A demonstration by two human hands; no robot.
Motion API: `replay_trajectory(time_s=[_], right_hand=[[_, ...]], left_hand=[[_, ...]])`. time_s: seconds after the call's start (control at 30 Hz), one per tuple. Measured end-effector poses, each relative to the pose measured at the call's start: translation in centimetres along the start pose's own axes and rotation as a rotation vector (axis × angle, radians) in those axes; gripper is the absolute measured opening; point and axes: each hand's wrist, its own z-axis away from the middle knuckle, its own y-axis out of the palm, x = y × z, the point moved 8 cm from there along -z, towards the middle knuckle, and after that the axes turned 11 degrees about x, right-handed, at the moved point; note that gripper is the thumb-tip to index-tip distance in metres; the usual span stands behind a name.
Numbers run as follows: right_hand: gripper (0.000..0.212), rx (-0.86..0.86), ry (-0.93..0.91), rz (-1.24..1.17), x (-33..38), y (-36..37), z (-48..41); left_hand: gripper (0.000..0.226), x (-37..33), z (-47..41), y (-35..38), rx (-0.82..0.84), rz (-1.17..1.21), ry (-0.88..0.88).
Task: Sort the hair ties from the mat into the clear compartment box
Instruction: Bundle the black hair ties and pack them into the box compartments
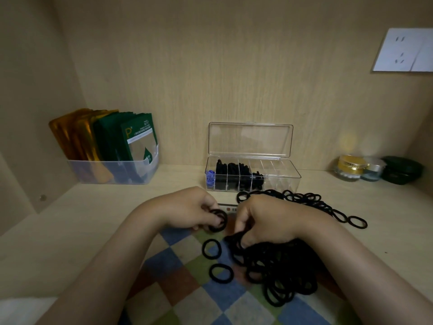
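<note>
Only the head view to go on here. The left hand (187,208) pinches a small bunch of black ties (218,220) between thumb and curled fingers, over the far end of the checkered mat (178,289). The right hand (264,219) has its fingers curled down into the big heap of hair ties (278,266) on the mat, hooked through a few loops as far as I can see. Two loose ties (211,248) lie just left of the heap. The clear compartment box (284,178) sits behind the hands with its lid (250,139) standing open. Its leftmost cell holds blue ties (210,178), the next few hold black ones, and the right-hand cells look empty.

What could go wrong, imo: the heap is one big tangle, so lifting the hooked loops could drag a whole clump along and scatter strays. A trail of ties (311,200) runs behind the right wrist onto the bare shelf, and the end one (357,222) is easy to miss. The box is close, so a wrist bump could shove it. The black cells look pretty full too, so more could spill over a divider.

Writing: the green sachets (138,141) in the plastic tub (112,174) show a big pale "P"; the smaller lines are too blurry. A little tag (230,209) at the mat's far edge has orange marks I can't read. The jars (351,167) on the right show nothing legible.
</note>
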Motion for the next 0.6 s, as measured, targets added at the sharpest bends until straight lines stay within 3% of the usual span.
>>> replay_trajectory(time_s=[0.27,0.43,0.6], right_hand=[[0.012,-0.284,-0.015,-0.519,-2.8,-3.1,0.9],[0.015,-0.206,-0.173,-0.919,-1.7,-2.2,0.1],[0.019,-0.355,-0.015,-0.835,-2.7,-2.4,-0.1]], left_hand=[[0.013,1.3,-1.6,-0.8,-0.33,0.35,0.025],[0.02,0.1,-2.1,0.1,-0.305,0.434,0.096],[0.026,-0.7,-2.2,1.0,-0.189,0.729,0.19]])
